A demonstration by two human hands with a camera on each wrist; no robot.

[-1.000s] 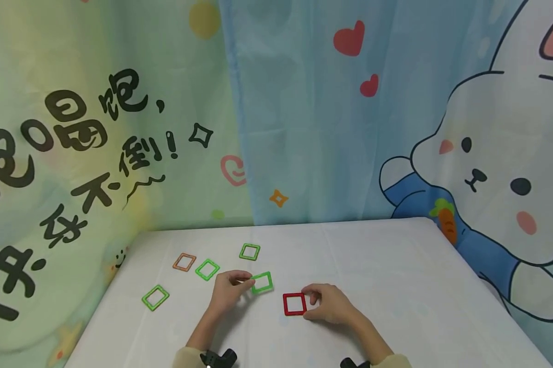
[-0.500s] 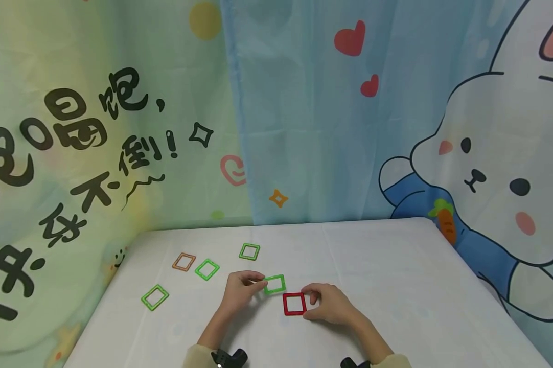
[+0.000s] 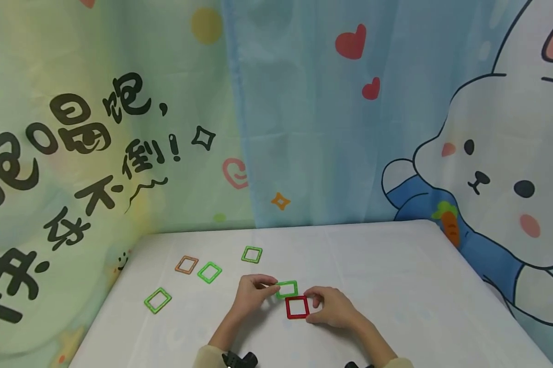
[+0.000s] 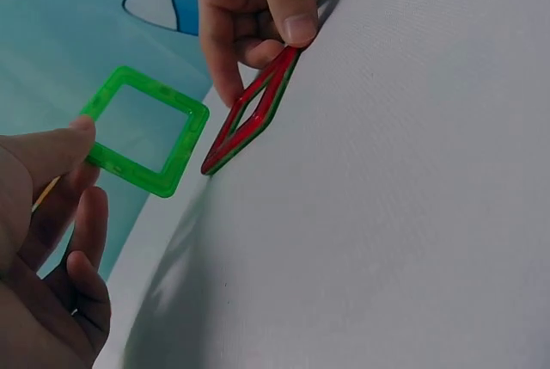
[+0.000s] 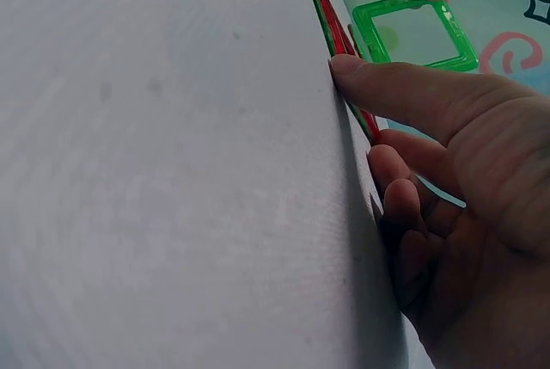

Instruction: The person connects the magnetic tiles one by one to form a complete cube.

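My left hand [image 3: 273,287] pinches a green square frame [image 3: 287,289] by its left edge and holds it tilted just above the white table [image 3: 396,286]. In the left wrist view the green frame [image 4: 146,141] hangs with a corner close to the red square frame [image 4: 249,115]. I cannot tell whether they touch. My right hand [image 3: 311,302] pinches the red square frame [image 3: 297,307], which lies flat, by its right side. In the right wrist view my thumb [image 5: 404,94] lies on the red frame [image 5: 329,25], with the green frame [image 5: 412,29] just beyond.
Loose frames lie on the left half of the table: a green one [image 3: 251,254] at the back, an orange one [image 3: 186,264], a green one [image 3: 209,272] and another green one [image 3: 157,300] near the left edge. Printed curtains hang behind and to both sides.
My left hand has carried the green frame to the right, up to the far edge of the red frame. The right hand and the red frame have hardly moved.
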